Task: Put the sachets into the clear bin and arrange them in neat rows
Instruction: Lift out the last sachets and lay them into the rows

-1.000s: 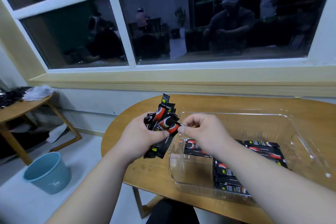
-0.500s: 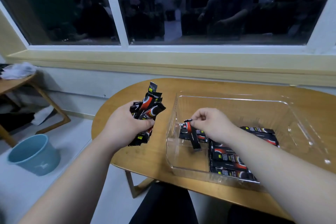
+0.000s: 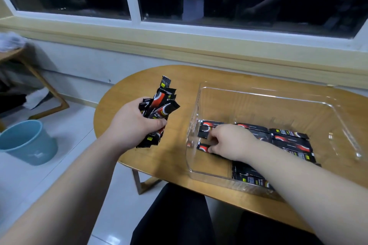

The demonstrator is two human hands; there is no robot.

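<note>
Dark window glass ran along the wall behind, and below it the rounded wooden bench (image 3: 123, 117) carried the clear bin (image 3: 278, 95) toward its right side. My right hand (image 3: 231, 141) was down inside the bin at its near-left corner, fingers (image 3: 214, 148) curled and pinching the end of one sachet (image 3: 203, 147) that lay flat on the bin floor. That sachet's long axis ran left to right, the same way as the sachets already laid (image 3: 288, 141) in rows to its right and behind it. Its free end pointed at the bin's left wall, just beside it, and my fingertips sat on its right end, so by my reckoning the coming move was a small nudge along or across that axis to square it with its neighbours. Two more sachets lay just behind it, parallel, against the same wall. Bare bin floor showed toward the near wall, in front of my knuckles; that looked like where the next row would go.

My left hand (image 3: 135, 123) was well apart from the bin, over the bench's left end, closed tight round a bundle of sachets (image 3: 159, 109) standing upright and fanned out above my fist. The right hand was plainly the nearer one for placing, and the left was only the supply. I judged the job roughly partway done.
</note>
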